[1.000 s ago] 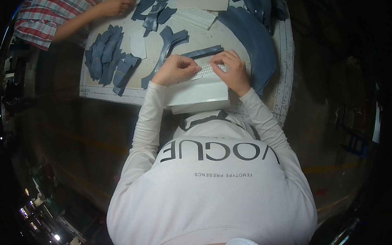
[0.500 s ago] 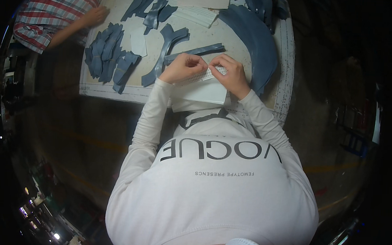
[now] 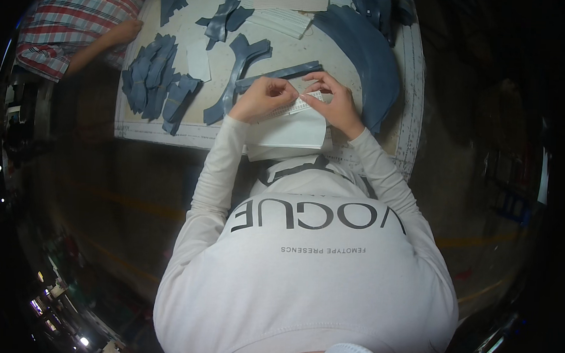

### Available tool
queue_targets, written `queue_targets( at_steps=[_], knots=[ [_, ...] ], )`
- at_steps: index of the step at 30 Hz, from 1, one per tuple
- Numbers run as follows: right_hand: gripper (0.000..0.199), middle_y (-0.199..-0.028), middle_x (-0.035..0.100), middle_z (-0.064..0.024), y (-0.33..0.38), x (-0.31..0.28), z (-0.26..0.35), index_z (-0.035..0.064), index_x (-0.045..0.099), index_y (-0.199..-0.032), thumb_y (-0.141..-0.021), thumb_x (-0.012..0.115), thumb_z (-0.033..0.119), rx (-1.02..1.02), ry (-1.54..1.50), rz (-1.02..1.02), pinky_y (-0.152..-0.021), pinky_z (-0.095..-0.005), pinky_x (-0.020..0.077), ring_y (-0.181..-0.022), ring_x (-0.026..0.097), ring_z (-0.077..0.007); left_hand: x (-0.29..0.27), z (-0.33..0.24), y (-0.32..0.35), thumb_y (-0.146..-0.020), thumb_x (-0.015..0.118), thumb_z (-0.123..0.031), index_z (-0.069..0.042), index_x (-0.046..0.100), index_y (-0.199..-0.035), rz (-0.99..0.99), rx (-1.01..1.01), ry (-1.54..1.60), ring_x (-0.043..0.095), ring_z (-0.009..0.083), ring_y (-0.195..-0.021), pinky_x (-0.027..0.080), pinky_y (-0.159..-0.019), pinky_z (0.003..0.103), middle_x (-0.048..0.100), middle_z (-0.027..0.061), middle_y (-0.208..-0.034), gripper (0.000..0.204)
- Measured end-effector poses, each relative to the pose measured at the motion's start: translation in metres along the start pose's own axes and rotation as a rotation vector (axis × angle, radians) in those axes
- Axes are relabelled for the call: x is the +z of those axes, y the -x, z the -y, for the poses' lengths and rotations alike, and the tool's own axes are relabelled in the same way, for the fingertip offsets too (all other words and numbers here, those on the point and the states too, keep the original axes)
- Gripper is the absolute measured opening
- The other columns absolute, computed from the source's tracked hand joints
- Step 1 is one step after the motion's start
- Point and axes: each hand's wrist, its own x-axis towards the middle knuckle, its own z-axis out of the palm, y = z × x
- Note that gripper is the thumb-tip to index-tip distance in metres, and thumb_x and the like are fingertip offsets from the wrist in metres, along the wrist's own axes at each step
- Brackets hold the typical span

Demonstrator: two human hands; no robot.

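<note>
Close in front of me, a sheet with rows of small printed marks (image 3: 288, 111) lies at a slant over a white pad or folder (image 3: 287, 132) at the table's near edge. My left hand (image 3: 264, 100) is at the sheet's upper left, thumb and forefinger pressed together; whatever they pinch is too small to make out. Opposite it, my right hand (image 3: 333, 104) has its thumb tip close to the left fingertips. Its other fingers are raised apart from the thumb, and nothing shows between them. A narrow blue-grey strip (image 3: 287, 74) lies just beyond both hands.
Bundles of blue-grey cut pieces (image 3: 149, 76) lie at left, forked pieces (image 3: 237, 67) nearer the middle, and a large curved stack (image 3: 369, 67) at right. White sheets (image 3: 280, 22) lie farther back. Another person's hand (image 3: 126, 31) rests at the table's left edge.
My right fingers have lifted and spread away from the thumb; my left hand has hardly moved. At the far left, the blue-grey pieces near the other person have shifted away, and that hand has drawn left.
</note>
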Motion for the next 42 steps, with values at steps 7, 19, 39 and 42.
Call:
queue_targets(
  at_steps=[7,19,39,42],
  knots=[
    [0.040,-0.097,0.068,-0.0024,-0.003,-0.004,0.009,0.0127,0.063,-0.111,-0.073,0.074,0.010,-0.265,0.286,0.030,-0.084,-0.0345,0.0452,-0.095,0.062,-0.0210,-0.002,0.005,-0.001,-0.084,0.072,-0.017,0.003,0.070,-0.093,0.040,0.004,-0.051,0.054,0.0067,-0.066,0.046,-0.064,0.022,0.062,0.0009,-0.071,0.022],
    [0.042,-0.098,0.068,-0.0021,-0.005,0.007,0.006,0.0139,0.065,-0.116,-0.075,0.072,0.010,-0.528,0.468,-0.017,-0.081,-0.0333,0.0451,-0.093,0.062,-0.0183,-0.009,0.017,-0.005,-0.085,0.072,-0.014,0.003,0.071,-0.090,0.007,-0.046,0.116,0.060,0.0069,-0.073,0.048,-0.068,0.021,0.069,0.0052,-0.081,0.018],
    [0.049,-0.089,0.068,0.0020,-0.001,0.002,0.019,0.0131,0.062,-0.121,-0.074,0.071,0.001,-0.448,0.451,-0.021,-0.078,-0.0308,0.0462,-0.089,0.062,-0.0176,-0.004,0.014,-0.002,-0.087,0.065,-0.013,0.003,0.070,-0.089,0.025,-0.081,0.111,0.059,0.0054,-0.074,0.046,-0.069,0.019,0.067,0.0010,-0.081,0.017],
    [0.051,-0.088,0.067,0.0026,0.000,0.003,0.020,0.0138,0.062,-0.122,-0.074,0.071,0.002,-0.466,0.468,-0.006,-0.079,-0.0311,0.0453,-0.090,0.061,-0.0174,-0.003,0.015,-0.003,-0.086,0.066,-0.012,0.002,0.070,-0.088,0.031,-0.063,0.111,0.059,0.0054,-0.074,0.046,-0.069,0.019,0.067,0.0012,-0.080,0.015]
  ],
)
